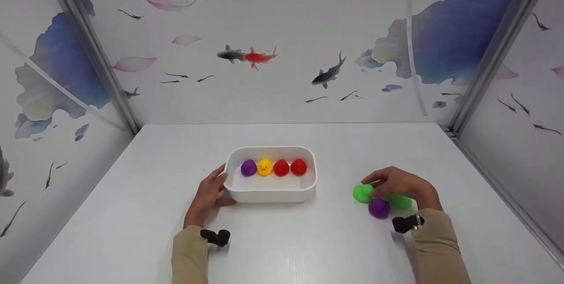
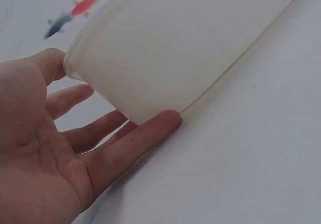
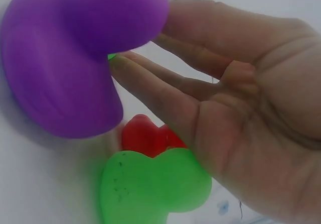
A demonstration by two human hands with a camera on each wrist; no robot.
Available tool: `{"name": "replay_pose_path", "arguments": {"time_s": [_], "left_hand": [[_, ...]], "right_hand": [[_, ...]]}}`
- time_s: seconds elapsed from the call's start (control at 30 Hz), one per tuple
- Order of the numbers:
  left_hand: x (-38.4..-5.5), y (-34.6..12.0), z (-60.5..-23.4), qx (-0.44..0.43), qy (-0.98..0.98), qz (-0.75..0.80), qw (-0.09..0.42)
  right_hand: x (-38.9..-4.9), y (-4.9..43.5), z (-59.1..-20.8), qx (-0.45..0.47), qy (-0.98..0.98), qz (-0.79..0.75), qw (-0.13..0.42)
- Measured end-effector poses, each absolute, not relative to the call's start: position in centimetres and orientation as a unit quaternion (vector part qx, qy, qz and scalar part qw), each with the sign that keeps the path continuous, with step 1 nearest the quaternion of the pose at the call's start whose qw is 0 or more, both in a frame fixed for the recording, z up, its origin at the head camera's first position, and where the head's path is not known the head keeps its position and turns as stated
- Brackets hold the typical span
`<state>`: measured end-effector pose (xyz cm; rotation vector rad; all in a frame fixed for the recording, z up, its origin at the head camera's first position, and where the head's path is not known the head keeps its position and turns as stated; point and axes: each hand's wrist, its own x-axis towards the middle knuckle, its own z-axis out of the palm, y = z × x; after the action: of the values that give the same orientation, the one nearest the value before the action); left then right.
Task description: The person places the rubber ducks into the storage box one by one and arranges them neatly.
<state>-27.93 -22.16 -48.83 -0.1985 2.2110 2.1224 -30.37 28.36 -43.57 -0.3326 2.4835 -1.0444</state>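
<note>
My left hand (image 1: 207, 193) holds the left end of a white plastic container (image 1: 273, 196), fingers at the rim and thumb low by its base. Inside stand a purple toy duck (image 1: 248, 167), a yellow one and two red ones in a row. At the right, my right hand (image 1: 401, 182) pinches a green toy duck (image 1: 363, 193) between thumb and fingers. In the right wrist view, a purple duck (image 3: 55, 73) hides those fingertips and most of that green duck. Another green duck (image 3: 150, 184) stands beneath the palm.
A red toy duck (image 3: 143, 136) stands behind the second green duck, hidden by the hand in the head view. The white table (image 1: 291, 240) is enclosed by panels (image 1: 282, 24) printed with fish and petals. Metal posts (image 1: 88, 50) stand at the back corners.
</note>
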Motion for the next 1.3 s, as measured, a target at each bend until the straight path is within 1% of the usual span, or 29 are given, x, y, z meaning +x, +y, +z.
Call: {"name": "replay_pose_path", "arguments": {"time_s": [0.53,0.8,1.07,1.3], "left_hand": [[-27.7,-22.2,-49.0,-0.057,0.72,0.691,0.033],[-27.8,-22.1,-48.9,-0.061,0.721,0.69,0.029],[-27.8,-22.1,-48.6,-0.059,0.716,0.695,0.03],[-27.6,-22.0,-48.6,-0.061,0.721,0.689,0.032]], "right_hand": [[-30.7,27.1,-44.0,-0.109,0.911,-0.361,0.17],[-31.1,26.7,-43.7,-0.113,0.905,-0.38,0.156],[-31.3,26.1,-43.2,-0.082,0.892,-0.418,0.151],[-31.1,25.1,-42.5,-0.097,0.882,-0.441,0.135]]}}
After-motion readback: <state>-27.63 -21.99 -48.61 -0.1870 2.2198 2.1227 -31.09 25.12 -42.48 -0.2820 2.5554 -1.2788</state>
